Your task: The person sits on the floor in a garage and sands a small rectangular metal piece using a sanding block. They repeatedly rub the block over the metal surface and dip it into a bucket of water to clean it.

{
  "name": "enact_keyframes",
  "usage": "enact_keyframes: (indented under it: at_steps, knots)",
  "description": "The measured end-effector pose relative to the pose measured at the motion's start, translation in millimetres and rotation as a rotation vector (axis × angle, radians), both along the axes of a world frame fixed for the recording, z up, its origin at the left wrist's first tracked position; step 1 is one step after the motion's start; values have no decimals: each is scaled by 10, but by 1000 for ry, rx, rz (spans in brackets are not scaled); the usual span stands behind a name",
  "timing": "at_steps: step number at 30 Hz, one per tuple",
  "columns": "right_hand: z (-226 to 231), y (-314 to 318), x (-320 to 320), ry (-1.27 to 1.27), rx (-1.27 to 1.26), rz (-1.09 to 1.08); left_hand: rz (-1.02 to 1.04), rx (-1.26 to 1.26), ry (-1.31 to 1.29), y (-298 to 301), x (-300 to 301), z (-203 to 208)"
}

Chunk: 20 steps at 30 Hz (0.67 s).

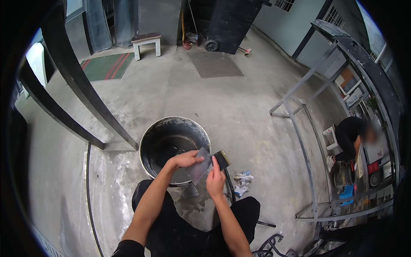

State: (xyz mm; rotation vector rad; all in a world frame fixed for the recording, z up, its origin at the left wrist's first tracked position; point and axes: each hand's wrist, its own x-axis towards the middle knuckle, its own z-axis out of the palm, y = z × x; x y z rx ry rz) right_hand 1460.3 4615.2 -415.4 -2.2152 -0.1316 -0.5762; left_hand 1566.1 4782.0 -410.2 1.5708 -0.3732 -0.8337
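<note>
My left hand [186, 159] is closed on the upper edge of a thin, glossy grey sheet-like piece [198, 171], which hangs over the near right rim of a large round tub [147, 135]. The tub's inside is dark and stained. Close beside it, my right hand [215, 180] is closed round a flat black piece with a yellowish strip along one end [221, 159]; its fingers meet the grey sheet's right side. The exact kind of either piece is unclear. Below the tub, a grey flat blade-like piece [190, 191] lies near my knees.
White-and-blue gloves [242, 183] lie on the floor right of the tub. Dark metal legs [92, 103] stand at left, a grey metal frame [295, 113] at right. Beyond that frame a person [349, 139] sits bent over. A stool [147, 39] and wheeled bin [233, 25] stand farther back.
</note>
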Motion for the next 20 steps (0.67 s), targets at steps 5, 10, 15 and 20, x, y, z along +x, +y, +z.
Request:
enact_keyframes:
  at_steps: [5,10,15,20]
  knots:
    - [-97,142,-158,4,-184,119,175,139,-66,43,-76,-64]
    - [-79,149,-287,68,-157,138,136,4,-76,58,-308,7]
    - [126,58,68,173,-142,149,120,-13,-93,95,-338,-23]
    - [-182,56,-224,-47,-143,203,-4,56,-74,123,-246,119]
